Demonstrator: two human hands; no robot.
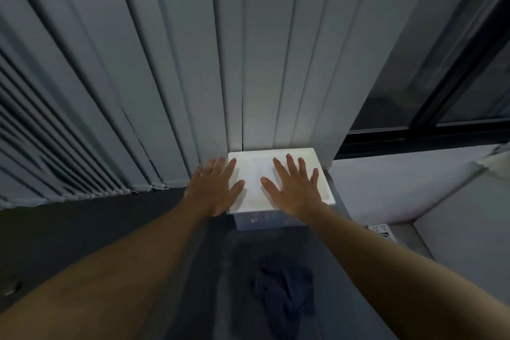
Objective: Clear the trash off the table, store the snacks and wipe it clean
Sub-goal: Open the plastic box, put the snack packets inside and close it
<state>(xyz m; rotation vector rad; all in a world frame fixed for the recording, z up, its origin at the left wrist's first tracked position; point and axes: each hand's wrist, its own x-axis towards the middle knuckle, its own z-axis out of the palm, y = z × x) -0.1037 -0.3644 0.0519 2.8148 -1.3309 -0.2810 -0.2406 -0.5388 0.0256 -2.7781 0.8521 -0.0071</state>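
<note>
White plastic formed the lid (278, 174) of a storage box (269, 222), which stood at the far end of the dark grey bench (215, 270), at twelve o'clock from the person. The lid was square with rounded corners and a shallow raised rim, and it sat level on the box. Below it the box wall was clear and faintly frosted; something reddish showed dimly through it, too blurred to identify.

The left hand (214, 188) lay flat over the lid's nine o'clock edge, fingers spread, with part of the palm hanging past the side. The right hand (296, 188) lay flat on the lid toward three o'clock, fingers also spread. Neither grip was closed on anything: both palms simply pressed down on the lid, open.

A crumpled dark blue cloth (285, 292) lay on the bench at six o'clock from the box, well apart from it. Grey vertical blinds (165, 63) hung just behind the box, at twelve o'clock. A black-framed window (455, 91) showed at two o'clock, and a white power outlet (382, 230) sat at four o'clock, near the right forearm.
</note>
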